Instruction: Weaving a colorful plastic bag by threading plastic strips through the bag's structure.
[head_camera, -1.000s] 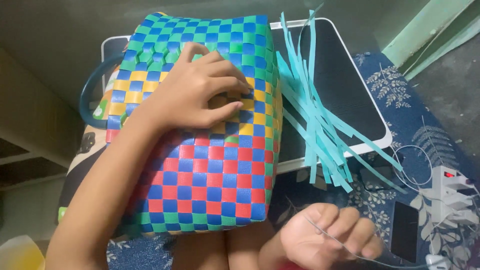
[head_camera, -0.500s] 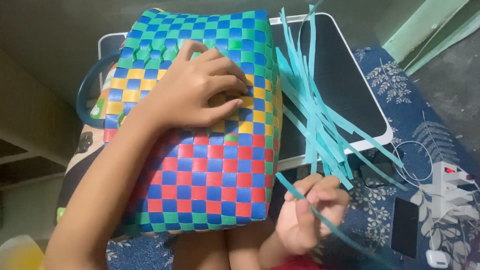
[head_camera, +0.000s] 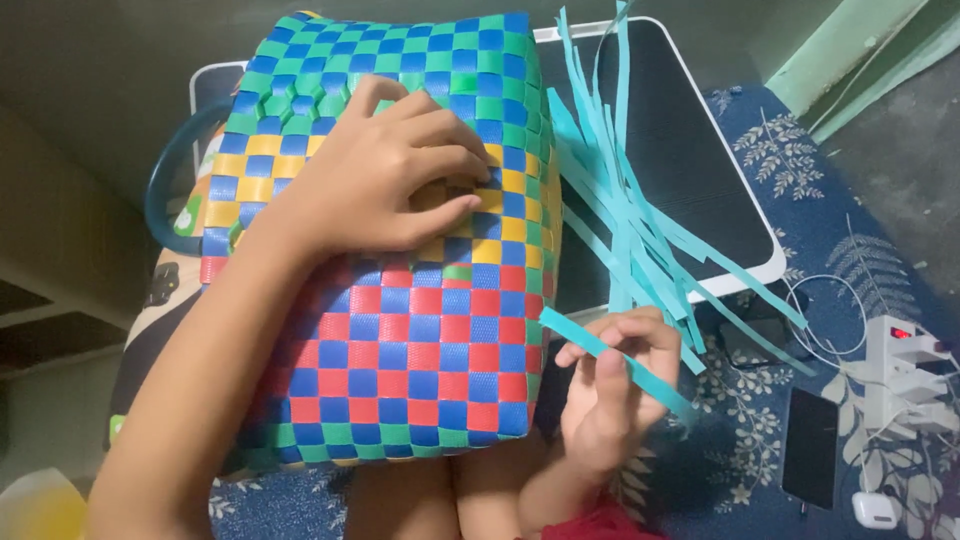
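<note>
Head view puts my right hand (head_camera: 610, 395) at the lower centre-right of the frame, fingers curled shut around one teal strip (head_camera: 615, 362). That strip runs on a slant, its free end pointing up-left toward the basket (head_camera: 400, 340), its other end trailing down-right past my knuckles. The near tip sits just beside the basket's right edge, close to the red-and-blue rows, so the strip's long axis aims almost straight at the weave, and this hand is the nearer one to that edge.

My left hand (head_camera: 395, 185) lies flat on the basket in the upper middle, palm down, holding nothing; its fingertips press into the yellow-and-blue band, and I cannot tell whether they are lifting a strand there.

Beyond the basket, a loose bundle of strips (head_camera: 625, 210) fans over a dark tablet (head_camera: 690, 170) with a white rim in the upper right. A blue handle (head_camera: 160, 190) curves off the basket's left side. On the blue leaf-patterned cloth (head_camera: 760, 120) at the lower right lie a white power strip (head_camera: 910, 370), cables and a phone (head_camera: 810, 445).
</note>
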